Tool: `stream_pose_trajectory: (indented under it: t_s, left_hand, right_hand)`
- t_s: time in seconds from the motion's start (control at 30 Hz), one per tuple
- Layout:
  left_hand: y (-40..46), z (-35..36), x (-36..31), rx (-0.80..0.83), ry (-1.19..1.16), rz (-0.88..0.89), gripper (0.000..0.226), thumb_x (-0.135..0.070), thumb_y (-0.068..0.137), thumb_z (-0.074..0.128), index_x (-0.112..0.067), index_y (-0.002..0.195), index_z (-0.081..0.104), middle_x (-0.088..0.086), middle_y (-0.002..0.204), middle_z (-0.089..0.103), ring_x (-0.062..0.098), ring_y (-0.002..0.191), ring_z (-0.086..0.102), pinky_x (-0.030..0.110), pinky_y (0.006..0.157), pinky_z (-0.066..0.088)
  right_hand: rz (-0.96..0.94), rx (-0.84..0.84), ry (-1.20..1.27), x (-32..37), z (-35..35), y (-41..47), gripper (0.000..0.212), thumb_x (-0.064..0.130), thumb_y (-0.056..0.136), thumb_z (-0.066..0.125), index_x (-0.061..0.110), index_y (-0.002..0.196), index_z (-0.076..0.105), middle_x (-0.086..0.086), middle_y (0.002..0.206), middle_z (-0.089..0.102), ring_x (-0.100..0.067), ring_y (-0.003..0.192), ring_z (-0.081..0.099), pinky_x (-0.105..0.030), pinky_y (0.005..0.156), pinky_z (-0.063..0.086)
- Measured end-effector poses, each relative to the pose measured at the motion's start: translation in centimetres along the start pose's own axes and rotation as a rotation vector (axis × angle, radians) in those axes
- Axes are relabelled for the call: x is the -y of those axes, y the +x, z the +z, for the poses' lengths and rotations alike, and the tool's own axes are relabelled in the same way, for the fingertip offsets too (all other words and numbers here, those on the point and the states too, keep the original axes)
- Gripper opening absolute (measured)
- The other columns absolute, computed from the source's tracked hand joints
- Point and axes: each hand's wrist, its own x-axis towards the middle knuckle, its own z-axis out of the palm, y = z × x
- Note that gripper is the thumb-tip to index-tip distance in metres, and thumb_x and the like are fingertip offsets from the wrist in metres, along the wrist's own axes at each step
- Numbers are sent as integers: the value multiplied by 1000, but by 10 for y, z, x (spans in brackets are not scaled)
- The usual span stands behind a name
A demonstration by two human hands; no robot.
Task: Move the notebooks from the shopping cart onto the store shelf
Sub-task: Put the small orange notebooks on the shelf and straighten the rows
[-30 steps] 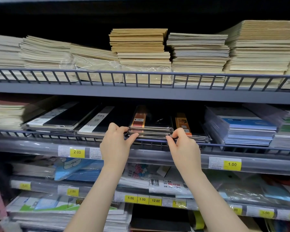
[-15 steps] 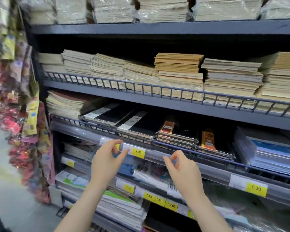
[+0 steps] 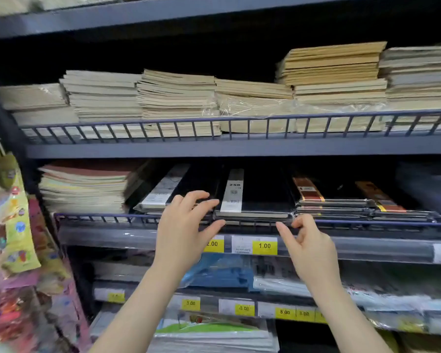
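Store shelf (image 3: 239, 149), dark grey metal, several tiers, each with a wire rail along its front edge. Upper tier: stacks of beige and tan exercise books (image 3: 178, 103), some in clear wrap, laid flat side by side. Middle tier, left to right: a stack of pastel-edged books (image 3: 84, 187); black notebooks with white label bands, one stack (image 3: 163, 194) partly behind the left hand, the next stack (image 3: 255, 200) marked "25K" and wrapped in clear film; black notebooks with orange bands (image 3: 334, 197); blurred blue packs at far right. Left hand (image 3: 183, 230): raised to the middle tier, fingers spread and lightly bent, fingertips touching the left front corner of the "25K" stack, thumb under its edge by the rail; nothing clasped. Right hand (image 3: 308, 245): at the stack's right front corner, forefinger extended toward the rail, other fingers curled, tips at the film-wrapped edge; whether it pinches the wrap cannot be told. Yellow price tags (image 3: 264, 245) reading 2.00 and 1.00 sit on the strip below the hands. Lower tiers: wrapped paper goods and further tags. Far left: hanging packets (image 3: 15, 225), blurred
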Motion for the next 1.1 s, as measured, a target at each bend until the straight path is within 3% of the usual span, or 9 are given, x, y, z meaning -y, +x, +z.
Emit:
stream_pose_trajectory:
  t_s: [0.1, 0.27, 0.4, 0.5, 0.7, 0.9, 0.97, 1.1]
  left_hand:
    - [15, 14, 5, 38, 64, 113, 32, -51, 76, 58, -26, 91, 71, -9, 103, 68, 20, 76, 53, 31, 63, 38]
    - [18, 26, 8, -21, 83, 117, 23, -51, 74, 66, -28, 77, 69, -17, 86, 70, 16, 70, 49, 30, 68, 20]
    - [18, 29, 9, -38, 78, 102, 18, -45, 76, 68, -27, 73, 68, -16, 77, 70, 17, 64, 49, 31, 66, 20]
    - [25, 32, 5, 40, 166, 58, 19, -39, 77, 71, -25, 65, 66, -11, 65, 67, 20, 61, 47, 33, 63, 19]
    - [27, 43, 2, 37, 251, 23, 18, -32, 79, 69, -24, 62, 66, -9, 57, 62, 20, 60, 43, 31, 62, 16]
    - [26, 44, 5, 7, 179, 55, 15, -35, 79, 70, -24, 68, 70, -11, 66, 67, 19, 62, 45, 33, 63, 23]
    - [26, 40, 4, -12, 122, 85, 13, -37, 76, 72, -24, 78, 72, -12, 77, 71, 19, 64, 48, 33, 63, 28]
    - [17, 12, 27, -78, -10, 25, 35, -40, 75, 69, -22, 104, 70, -8, 105, 71, 19, 79, 61, 31, 67, 36]
  right_hand:
    - [40, -40, -22, 6, -2, 7, 27, 44, 86, 52, 18, 90, 46, -6, 49, 47, -24, 49, 51, -39, 48, 43]
    - [2, -63, -108, 4, -4, 12, 24, 42, 88, 51, 18, 86, 47, -9, 50, 52, -24, 48, 51, -38, 49, 44]
    - [-16, -67, -166, 1, 3, 11, 23, 39, 90, 48, 19, 79, 46, 0, 45, 45, -19, 42, 46, -35, 46, 42]
    - [-20, -127, -244, 2, 9, 17, 28, 37, 91, 49, 19, 70, 42, 7, 41, 39, -12, 38, 39, -29, 41, 34]
    - [14, -189, -283, 7, 19, 23, 32, 34, 91, 49, 17, 66, 41, 6, 40, 38, -11, 36, 34, -21, 39, 25]
    - [-10, -189, -245, 8, 20, 17, 30, 33, 89, 54, 19, 66, 40, 8, 39, 34, -8, 36, 33, -21, 39, 26]
    - [-59, -185, -246, 13, 19, 15, 25, 33, 88, 56, 22, 72, 40, 9, 39, 30, -6, 34, 31, -22, 38, 26]
    - [-180, -141, -183, 36, 28, 7, 14, 32, 86, 59, 22, 84, 50, 7, 37, 25, -5, 33, 28, -23, 37, 26]
